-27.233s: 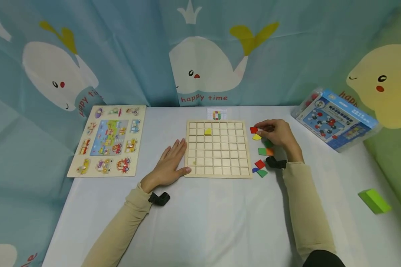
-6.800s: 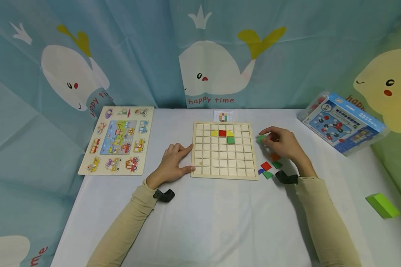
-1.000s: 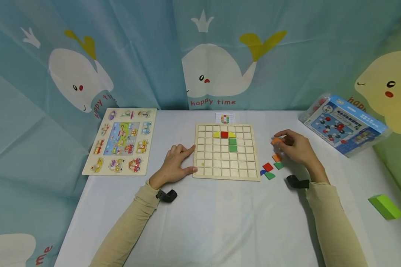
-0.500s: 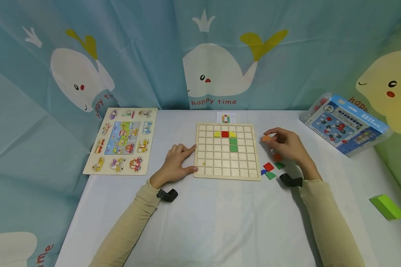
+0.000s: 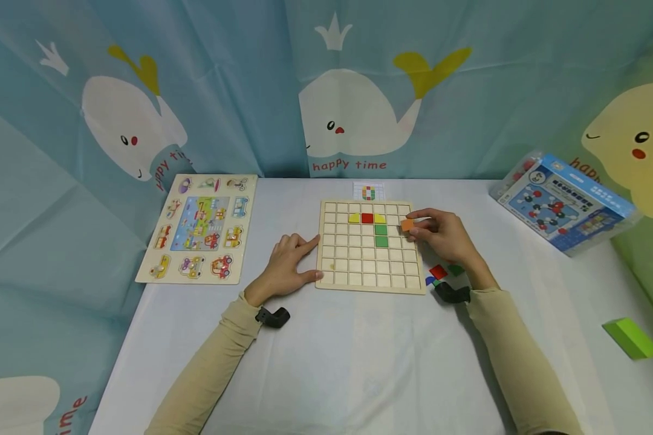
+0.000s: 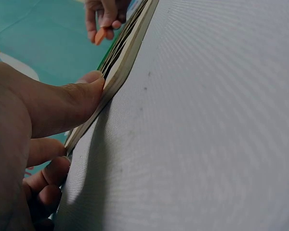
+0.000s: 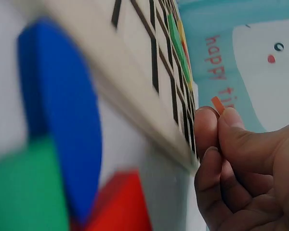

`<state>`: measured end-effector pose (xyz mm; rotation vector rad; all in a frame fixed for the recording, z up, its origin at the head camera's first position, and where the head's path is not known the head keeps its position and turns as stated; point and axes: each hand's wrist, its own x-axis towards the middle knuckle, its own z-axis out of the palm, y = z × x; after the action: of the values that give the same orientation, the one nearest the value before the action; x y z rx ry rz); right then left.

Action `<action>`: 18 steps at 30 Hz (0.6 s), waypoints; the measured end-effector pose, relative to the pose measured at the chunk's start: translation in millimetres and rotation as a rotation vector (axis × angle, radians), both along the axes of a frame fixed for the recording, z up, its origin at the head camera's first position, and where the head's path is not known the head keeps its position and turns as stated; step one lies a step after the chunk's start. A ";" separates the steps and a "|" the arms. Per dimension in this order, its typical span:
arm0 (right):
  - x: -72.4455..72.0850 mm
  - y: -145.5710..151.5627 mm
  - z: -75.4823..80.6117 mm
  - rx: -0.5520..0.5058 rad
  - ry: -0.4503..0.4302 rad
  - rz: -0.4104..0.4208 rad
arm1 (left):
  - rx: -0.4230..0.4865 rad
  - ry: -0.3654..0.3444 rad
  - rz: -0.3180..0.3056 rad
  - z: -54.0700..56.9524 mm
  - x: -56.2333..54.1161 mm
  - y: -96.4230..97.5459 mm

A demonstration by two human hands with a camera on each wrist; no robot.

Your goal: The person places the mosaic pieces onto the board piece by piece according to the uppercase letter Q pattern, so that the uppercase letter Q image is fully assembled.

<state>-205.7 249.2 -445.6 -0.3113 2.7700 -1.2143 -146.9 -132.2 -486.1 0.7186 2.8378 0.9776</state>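
Note:
An orange square tile (image 5: 407, 225) is pinched between the thumb and index finger of my right hand (image 5: 446, 237), over the right edge of the wooden grid board (image 5: 354, 255). Two yellow curved pieces flank a red square (image 5: 367, 218) in the board's second row. Under the right yellow piece (image 5: 380, 219), two green squares (image 5: 381, 235) stand in a column. My left hand (image 5: 282, 267) steadies the board's left side. In the left wrist view, its thumb (image 6: 70, 103) presses on the board's edge, with other fingers bent below.
A red tile (image 5: 438, 272), a green tile (image 5: 456, 270) and a blue piece (image 5: 430, 281) lie right of the board. Behind it is a pattern card (image 5: 368, 191). A vehicle puzzle (image 5: 160, 266) lies left, a boxed kit (image 5: 566, 202) back right, a green block (image 5: 630, 338) far right.
My right hand has carried the orange tile leftward from the loose pieces to the board's right edge. Earlier, red, yellow and green pieces were added to the grid. The left hand stays put.

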 end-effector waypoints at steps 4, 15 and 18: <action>-3.3 -12.2 0.0 -0.028 -0.001 0.028 | -0.004 -0.009 0.002 -0.8 -0.4 -0.2; -10.0 -38.2 -0.8 -0.061 0.047 0.043 | 0.002 0.009 0.001 -1.9 0.1 -0.6; -10.2 -44.8 0.0 -0.062 0.045 0.053 | 0.003 0.012 0.001 -2.5 -0.7 -0.2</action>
<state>-215.9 204.4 -445.6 -0.4203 2.7465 -1.2986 -147.6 -132.4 -488.6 0.7256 2.8476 0.9808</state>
